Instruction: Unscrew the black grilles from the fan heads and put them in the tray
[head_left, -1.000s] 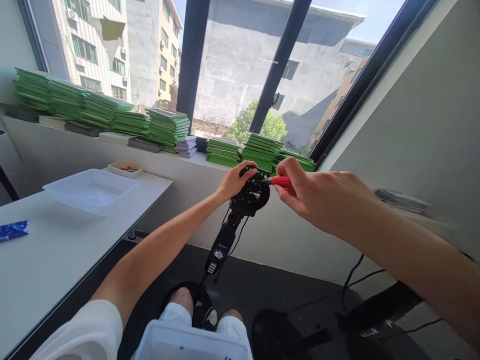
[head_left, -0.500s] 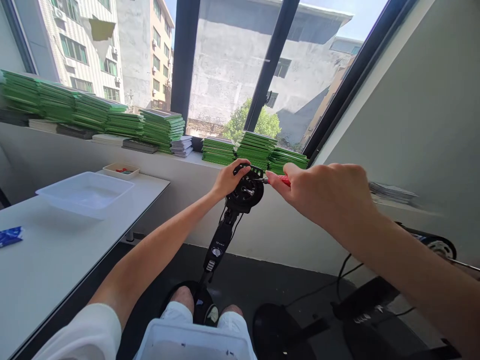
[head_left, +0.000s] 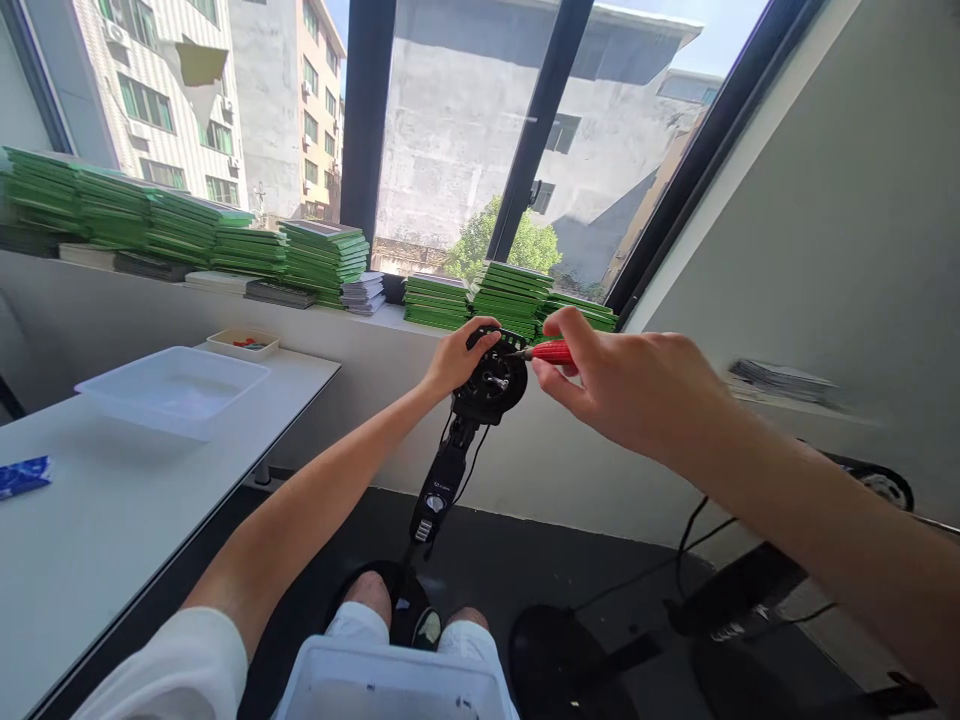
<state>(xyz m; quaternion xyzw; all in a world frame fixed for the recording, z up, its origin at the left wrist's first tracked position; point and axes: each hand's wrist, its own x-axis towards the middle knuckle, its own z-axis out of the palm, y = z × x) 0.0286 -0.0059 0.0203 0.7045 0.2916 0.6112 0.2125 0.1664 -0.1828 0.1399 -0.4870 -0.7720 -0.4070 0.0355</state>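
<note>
The right hand (head_left: 626,385) loosely pinches a red screwdriver (head_left: 553,352); the left hand (head_left: 454,362) clasps the fan head (head_left: 486,400). Should it tilt, the screwdriver could slip.

Red-handled screwdriver (head_left: 553,352) at round black housing (head_left: 480,402)

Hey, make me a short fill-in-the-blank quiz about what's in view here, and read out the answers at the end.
1. The right hand holds a tool whose handle is ____.
2. The left hand grasps a round part that is ____ in colour.
3. In this view, the table stands to the ____ of the round part.
4. The stacks on the sill are mostly ____.

Missing words: red; black; left; green.
</note>
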